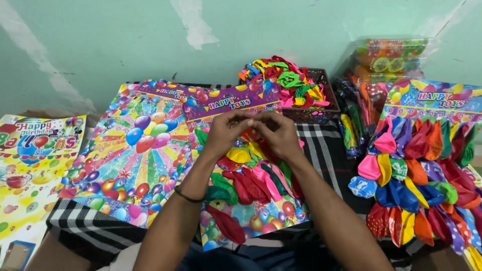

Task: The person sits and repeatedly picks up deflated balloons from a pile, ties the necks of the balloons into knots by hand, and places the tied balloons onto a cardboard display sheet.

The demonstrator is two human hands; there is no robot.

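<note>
Pale green wall bears white scuffed patches.

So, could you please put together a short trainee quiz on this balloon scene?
1. True or false: both hands meet over the balloon card on the lap.
2. What holds the heap of loose balloons by the wall? A) dark basket B) glass jar C) paper bag
3. Which wrist wears the dark band?

Key: 1 true: left hand and right hand touch there. 2 A, the basket. 3 The left.
</note>
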